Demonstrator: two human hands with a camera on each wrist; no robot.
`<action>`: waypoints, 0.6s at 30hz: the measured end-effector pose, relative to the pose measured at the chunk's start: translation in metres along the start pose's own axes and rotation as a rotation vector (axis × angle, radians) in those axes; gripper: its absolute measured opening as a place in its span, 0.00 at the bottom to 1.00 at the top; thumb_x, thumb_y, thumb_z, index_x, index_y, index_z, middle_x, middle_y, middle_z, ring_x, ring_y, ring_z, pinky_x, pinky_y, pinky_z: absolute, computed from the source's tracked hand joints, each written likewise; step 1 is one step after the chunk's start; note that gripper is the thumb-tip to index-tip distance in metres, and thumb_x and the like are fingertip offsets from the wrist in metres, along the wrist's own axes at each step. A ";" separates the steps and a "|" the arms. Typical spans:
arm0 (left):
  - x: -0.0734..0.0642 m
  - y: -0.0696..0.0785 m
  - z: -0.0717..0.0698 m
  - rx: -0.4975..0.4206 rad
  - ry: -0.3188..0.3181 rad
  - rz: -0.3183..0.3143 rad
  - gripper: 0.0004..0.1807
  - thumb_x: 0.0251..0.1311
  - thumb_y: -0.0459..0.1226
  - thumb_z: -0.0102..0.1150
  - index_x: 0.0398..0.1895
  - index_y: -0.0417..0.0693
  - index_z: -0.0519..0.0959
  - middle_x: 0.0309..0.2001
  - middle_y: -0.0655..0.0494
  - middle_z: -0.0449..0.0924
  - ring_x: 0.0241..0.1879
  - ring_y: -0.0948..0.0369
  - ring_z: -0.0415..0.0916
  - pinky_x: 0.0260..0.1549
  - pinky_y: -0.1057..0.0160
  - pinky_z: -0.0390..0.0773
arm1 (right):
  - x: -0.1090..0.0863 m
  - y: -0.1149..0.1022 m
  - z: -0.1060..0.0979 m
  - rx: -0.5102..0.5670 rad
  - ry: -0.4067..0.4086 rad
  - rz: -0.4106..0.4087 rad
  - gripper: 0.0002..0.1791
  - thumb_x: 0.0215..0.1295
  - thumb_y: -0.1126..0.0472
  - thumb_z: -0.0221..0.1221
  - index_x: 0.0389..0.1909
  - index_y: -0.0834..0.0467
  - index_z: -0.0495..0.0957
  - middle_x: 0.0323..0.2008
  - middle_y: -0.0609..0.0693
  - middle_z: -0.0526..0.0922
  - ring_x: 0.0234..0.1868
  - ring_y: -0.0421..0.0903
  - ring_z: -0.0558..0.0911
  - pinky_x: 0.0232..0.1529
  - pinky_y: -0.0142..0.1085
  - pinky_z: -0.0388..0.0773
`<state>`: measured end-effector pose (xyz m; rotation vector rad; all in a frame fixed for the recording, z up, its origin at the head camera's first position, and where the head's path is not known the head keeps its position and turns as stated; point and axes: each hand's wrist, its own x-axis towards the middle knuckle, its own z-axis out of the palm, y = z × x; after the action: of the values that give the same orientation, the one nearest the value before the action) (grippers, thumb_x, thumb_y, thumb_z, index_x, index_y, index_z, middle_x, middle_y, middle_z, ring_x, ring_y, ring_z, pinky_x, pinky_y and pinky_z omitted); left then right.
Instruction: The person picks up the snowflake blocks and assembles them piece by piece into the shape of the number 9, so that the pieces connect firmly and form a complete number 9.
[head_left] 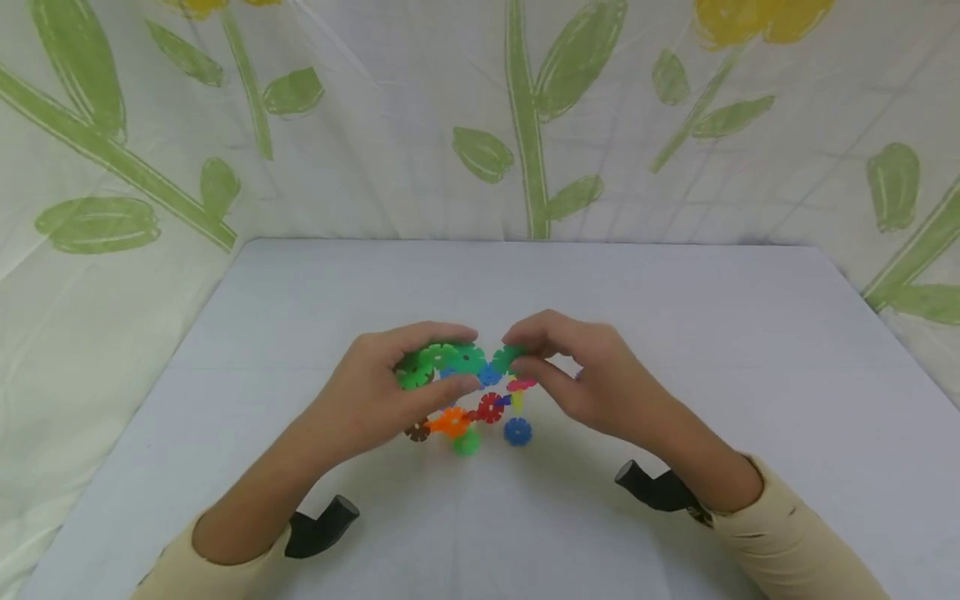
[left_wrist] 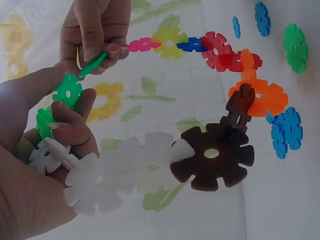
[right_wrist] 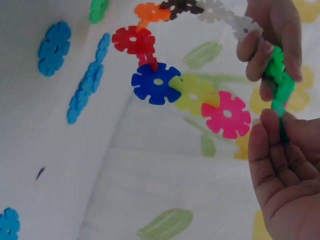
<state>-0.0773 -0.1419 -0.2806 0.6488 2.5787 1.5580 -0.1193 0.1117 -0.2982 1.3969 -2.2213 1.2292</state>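
Note:
A chain of notched plastic snowflake discs hangs in a loop between both hands. My left hand [head_left: 405, 383] grips its green and white end; green discs [left_wrist: 67, 92] show between thumb and fingers, with a white disc [left_wrist: 92, 182] below. From there the chain runs through a brown disc [left_wrist: 212, 156], orange disc [left_wrist: 267, 97], red disc [right_wrist: 131, 40], blue disc [right_wrist: 157, 84] and yellow disc [right_wrist: 194, 94] to a pink disc [right_wrist: 226, 115]. My right hand [head_left: 577, 367] pinches a green disc [head_left: 507, 358] between thumb and fingers, close to the pink end. Its fingertips partly hide that disc.
Beneath the chain, loose blue discs [right_wrist: 54, 48] and a loose green disc [left_wrist: 295, 48] lie on the white table [head_left: 637, 292]. Another blue disc [right_wrist: 9, 224] lies apart. A white cloth [head_left: 375, 167] with painted flowers hangs behind the table.

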 end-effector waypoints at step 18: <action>0.000 0.000 -0.004 -0.063 0.058 0.019 0.25 0.57 0.37 0.74 0.59 0.54 0.81 0.37 0.54 0.81 0.19 0.50 0.79 0.23 0.57 0.83 | -0.001 0.013 -0.012 0.333 0.039 0.278 0.09 0.66 0.76 0.60 0.44 0.63 0.77 0.37 0.54 0.81 0.33 0.48 0.81 0.35 0.36 0.82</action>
<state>-0.0784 -0.1455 -0.2782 0.6329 2.5589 1.6812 -0.1323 0.1237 -0.2981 1.1783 -2.3212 1.7716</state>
